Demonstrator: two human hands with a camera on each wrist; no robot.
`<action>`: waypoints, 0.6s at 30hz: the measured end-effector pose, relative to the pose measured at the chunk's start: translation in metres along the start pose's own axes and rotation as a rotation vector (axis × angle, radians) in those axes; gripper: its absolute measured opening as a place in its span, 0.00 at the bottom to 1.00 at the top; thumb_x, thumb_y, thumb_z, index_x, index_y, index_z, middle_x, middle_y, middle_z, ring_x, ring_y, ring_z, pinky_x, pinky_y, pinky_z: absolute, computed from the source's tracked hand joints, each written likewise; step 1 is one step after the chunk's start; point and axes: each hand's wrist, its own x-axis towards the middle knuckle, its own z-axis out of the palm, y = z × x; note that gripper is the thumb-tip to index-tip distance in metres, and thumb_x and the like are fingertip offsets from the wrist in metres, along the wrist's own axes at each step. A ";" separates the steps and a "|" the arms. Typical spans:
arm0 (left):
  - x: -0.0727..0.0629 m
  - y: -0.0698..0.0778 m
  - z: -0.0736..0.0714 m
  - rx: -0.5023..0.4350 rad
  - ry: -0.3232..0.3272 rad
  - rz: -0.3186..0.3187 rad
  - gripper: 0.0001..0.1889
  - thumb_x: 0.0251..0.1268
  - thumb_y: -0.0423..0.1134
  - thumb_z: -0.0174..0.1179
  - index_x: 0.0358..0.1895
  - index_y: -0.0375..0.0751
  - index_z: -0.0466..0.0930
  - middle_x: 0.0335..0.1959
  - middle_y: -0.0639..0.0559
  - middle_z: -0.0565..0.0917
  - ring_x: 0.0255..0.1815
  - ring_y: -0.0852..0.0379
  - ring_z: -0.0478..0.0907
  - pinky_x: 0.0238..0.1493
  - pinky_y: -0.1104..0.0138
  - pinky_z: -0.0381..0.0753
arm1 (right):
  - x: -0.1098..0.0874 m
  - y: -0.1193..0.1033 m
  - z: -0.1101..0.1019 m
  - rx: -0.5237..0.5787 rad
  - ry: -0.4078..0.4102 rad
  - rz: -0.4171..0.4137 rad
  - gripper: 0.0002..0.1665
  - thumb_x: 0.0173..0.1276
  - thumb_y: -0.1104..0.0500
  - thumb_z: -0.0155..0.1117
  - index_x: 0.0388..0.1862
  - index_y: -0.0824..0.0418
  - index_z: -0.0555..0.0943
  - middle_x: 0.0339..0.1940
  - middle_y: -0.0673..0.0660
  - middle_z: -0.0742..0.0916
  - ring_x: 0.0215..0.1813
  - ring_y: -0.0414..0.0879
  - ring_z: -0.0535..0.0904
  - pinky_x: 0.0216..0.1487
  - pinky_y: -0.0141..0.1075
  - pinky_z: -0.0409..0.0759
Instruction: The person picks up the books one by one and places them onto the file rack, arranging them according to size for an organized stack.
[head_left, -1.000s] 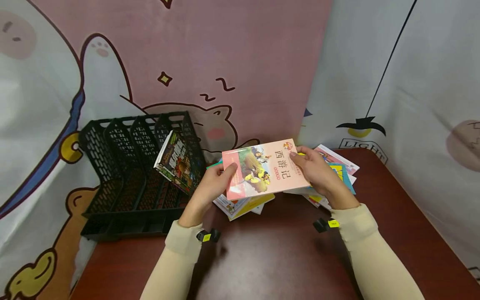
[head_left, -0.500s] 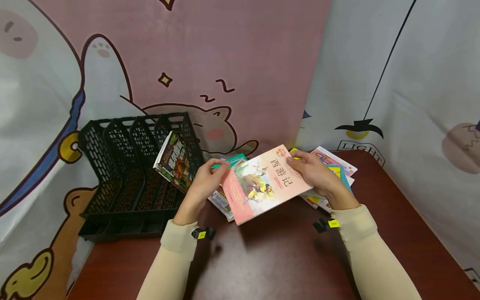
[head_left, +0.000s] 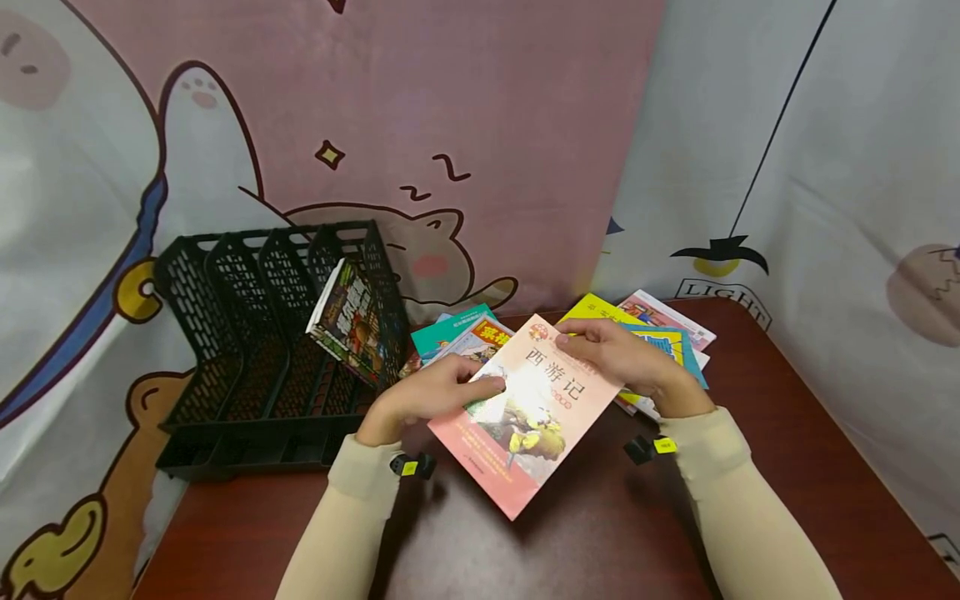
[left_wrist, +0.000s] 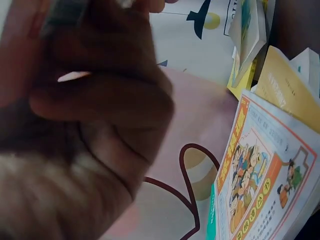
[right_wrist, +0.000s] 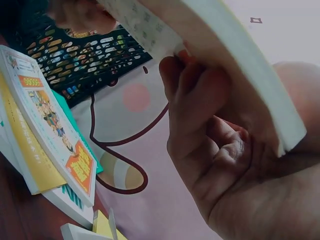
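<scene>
A pink paperback book (head_left: 558,417) with a cartoon cover is held tilted above the table, one corner pointing down toward the person. The right hand (head_left: 626,358) grips its upper right edge, thumb on the cover; in the right wrist view, the fingers (right_wrist: 200,95) curl underneath against the back. The left hand (head_left: 435,393) pinches the left edge, its thumb lying on the cover. In the left wrist view, that hand (left_wrist: 115,115) appears dark and close, with little of the book showing. Glare whitens part of the cover picture.
At left stands a black mesh file rack (head_left: 255,446) with several slots; a dark-covered book (head_left: 352,325) leans in its rightmost slot. Behind the hands lie two loose piles, one with a green book (head_left: 450,331), the other with a yellow book (head_left: 596,310). A printed cloth (head_left: 487,125) hangs behind the brown table (head_left: 600,542).
The pink book has turned from nearly level to steeply slanted, its lower end swinging toward the person. The left hand came off its left end, then took the edge further up.
</scene>
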 end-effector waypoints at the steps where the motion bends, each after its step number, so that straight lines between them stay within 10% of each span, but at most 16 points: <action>1: 0.000 0.000 0.000 -0.002 0.008 0.007 0.23 0.86 0.60 0.58 0.39 0.47 0.90 0.22 0.60 0.74 0.21 0.60 0.65 0.30 0.66 0.68 | 0.000 0.000 0.000 -0.001 0.007 -0.006 0.32 0.88 0.47 0.60 0.80 0.64 0.73 0.46 0.57 0.93 0.38 0.50 0.94 0.41 0.43 0.94; 7: 0.000 0.004 -0.001 -0.060 0.066 0.089 0.18 0.90 0.54 0.55 0.56 0.49 0.91 0.43 0.56 0.93 0.36 0.60 0.86 0.44 0.65 0.84 | 0.002 0.007 -0.006 0.070 0.083 -0.061 0.30 0.90 0.47 0.58 0.77 0.65 0.75 0.49 0.53 0.93 0.43 0.46 0.94 0.45 0.39 0.94; 12: -0.002 0.007 -0.003 -0.148 0.137 0.066 0.21 0.89 0.57 0.54 0.60 0.48 0.89 0.37 0.49 0.92 0.26 0.55 0.86 0.37 0.63 0.87 | 0.004 0.008 -0.008 0.172 0.160 -0.099 0.28 0.90 0.48 0.58 0.80 0.59 0.75 0.52 0.47 0.93 0.48 0.41 0.92 0.48 0.36 0.91; 18: -0.002 0.014 0.001 -0.129 0.345 0.100 0.23 0.88 0.61 0.53 0.63 0.52 0.88 0.48 0.52 0.93 0.38 0.59 0.88 0.49 0.62 0.87 | 0.006 0.001 -0.005 0.261 0.174 -0.127 0.32 0.88 0.46 0.60 0.80 0.62 0.71 0.51 0.46 0.94 0.45 0.42 0.94 0.48 0.37 0.93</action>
